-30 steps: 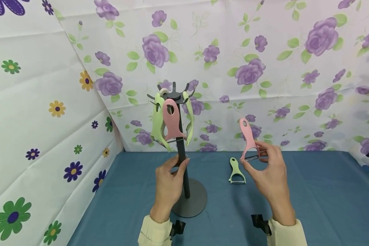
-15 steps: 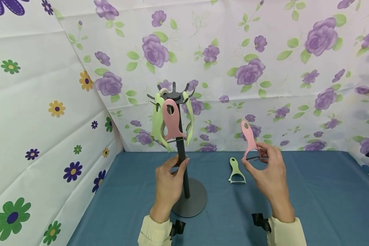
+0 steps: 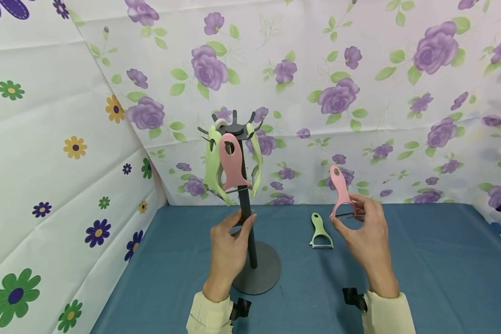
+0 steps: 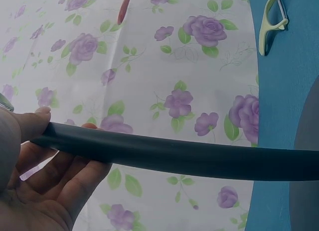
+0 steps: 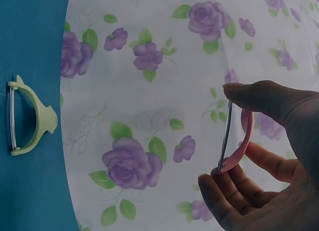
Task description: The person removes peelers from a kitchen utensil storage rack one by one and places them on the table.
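Note:
My left hand (image 3: 228, 250) grips the black post (image 4: 189, 153) of an upright rack, with thumb and fingers round it below the hanging tools. From the rack's hooks (image 3: 235, 130) hang a pink peeler (image 3: 233, 162) in front and green peelers, one at the left (image 3: 213, 167) and one at the right (image 3: 256, 160). Off to the right, my right hand (image 3: 367, 236) pinches another pink peeler (image 3: 340, 188) by the two sides of its blade end, its holed handle pointing up. In the right wrist view its metal blade (image 5: 226, 133) spans between thumb and fingertips.
A loose green peeler (image 3: 320, 234) lies on the blue tabletop (image 3: 300, 297) between the rack and my right hand. The rack's round dark base (image 3: 269, 273) rests on the table. Flowered cloth (image 3: 300, 102) stands behind, with another sheet (image 3: 67, 185) along the left.
The pink peeler in my right hand has moved slightly right and down. My left hand keeps its hold on the post, and the head view has shifted a little.

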A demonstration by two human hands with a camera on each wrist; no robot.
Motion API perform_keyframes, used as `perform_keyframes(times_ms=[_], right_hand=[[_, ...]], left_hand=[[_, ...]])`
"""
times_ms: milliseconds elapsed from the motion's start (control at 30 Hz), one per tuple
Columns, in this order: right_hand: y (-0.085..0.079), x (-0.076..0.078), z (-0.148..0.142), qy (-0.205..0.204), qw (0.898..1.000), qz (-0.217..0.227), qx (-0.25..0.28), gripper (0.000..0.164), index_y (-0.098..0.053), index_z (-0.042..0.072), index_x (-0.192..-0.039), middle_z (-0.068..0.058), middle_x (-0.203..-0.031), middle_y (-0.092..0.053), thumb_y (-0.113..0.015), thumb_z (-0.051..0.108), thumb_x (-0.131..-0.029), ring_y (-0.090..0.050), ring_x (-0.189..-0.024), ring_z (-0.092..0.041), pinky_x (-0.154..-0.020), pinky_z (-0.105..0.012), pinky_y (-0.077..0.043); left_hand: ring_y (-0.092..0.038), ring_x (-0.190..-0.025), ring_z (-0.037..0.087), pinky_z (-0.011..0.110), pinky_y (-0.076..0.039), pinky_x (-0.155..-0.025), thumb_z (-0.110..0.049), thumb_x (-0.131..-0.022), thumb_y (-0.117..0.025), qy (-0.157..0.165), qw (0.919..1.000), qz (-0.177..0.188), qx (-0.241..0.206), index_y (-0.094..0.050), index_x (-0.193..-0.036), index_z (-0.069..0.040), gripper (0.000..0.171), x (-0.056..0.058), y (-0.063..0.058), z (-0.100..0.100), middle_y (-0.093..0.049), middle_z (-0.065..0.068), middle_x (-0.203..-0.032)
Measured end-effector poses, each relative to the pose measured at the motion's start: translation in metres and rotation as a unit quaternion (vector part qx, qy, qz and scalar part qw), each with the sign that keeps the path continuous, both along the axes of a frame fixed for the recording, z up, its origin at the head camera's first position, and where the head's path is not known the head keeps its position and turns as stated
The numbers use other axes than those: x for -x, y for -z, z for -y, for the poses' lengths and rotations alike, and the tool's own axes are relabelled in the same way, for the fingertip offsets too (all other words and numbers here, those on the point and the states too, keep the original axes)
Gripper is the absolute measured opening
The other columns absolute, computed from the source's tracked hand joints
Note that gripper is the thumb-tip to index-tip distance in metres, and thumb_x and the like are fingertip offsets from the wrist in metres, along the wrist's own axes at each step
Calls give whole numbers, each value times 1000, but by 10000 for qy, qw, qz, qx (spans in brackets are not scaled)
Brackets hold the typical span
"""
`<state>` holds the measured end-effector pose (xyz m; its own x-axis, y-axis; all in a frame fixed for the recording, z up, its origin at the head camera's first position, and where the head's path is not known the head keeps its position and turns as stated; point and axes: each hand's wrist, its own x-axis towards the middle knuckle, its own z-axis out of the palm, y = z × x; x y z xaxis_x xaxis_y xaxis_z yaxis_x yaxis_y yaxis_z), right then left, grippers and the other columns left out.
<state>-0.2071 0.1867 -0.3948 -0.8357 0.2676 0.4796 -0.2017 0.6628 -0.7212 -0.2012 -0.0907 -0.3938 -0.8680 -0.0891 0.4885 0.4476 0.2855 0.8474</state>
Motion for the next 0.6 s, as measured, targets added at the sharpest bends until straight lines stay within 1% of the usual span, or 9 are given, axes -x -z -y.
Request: perform_keyframes(times_ms=[600], right_hand=[[10, 7, -2, 112, 9998, 164, -25, 66, -55, 0, -139, -24, -120, -53, -86, 9, -82, -56, -105, -37, -96, -58, -54]], left_hand=[[-76, -99, 16, 30, -64, -83, -26, -101, -67, -17, 10000, -20, 85, -78, -111, -16, 17, 0, 0, 0, -77, 7, -101]])
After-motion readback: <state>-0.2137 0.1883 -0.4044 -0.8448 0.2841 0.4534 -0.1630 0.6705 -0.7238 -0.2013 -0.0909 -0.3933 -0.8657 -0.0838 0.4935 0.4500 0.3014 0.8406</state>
